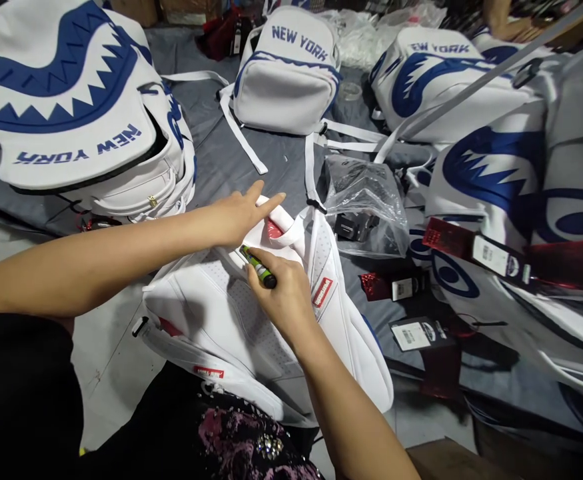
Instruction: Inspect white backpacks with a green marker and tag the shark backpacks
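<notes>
A white backpack [281, 333] lies across my lap, its back panel and straps facing up, with small red labels on the straps. My left hand [238, 217] rests at the top of it, fingers stretched out and spread near the white top loop [284, 223] with a red patch. In my right hand [284, 287] is a short green tube with a black end [260, 268]; its far tip points at the bag's upper edge, close below my left hand. Whether the tip touches the fabric I cannot tell.
White and blue backpacks stand at the left [66, 93], back [286, 87] and right [486, 173] on a grey cloth [206, 140]. A clear plastic bag [371, 193] with black contents lies beside mine. Hang tags [416, 335] lie at right. Another person's hand [516, 28] shows top right.
</notes>
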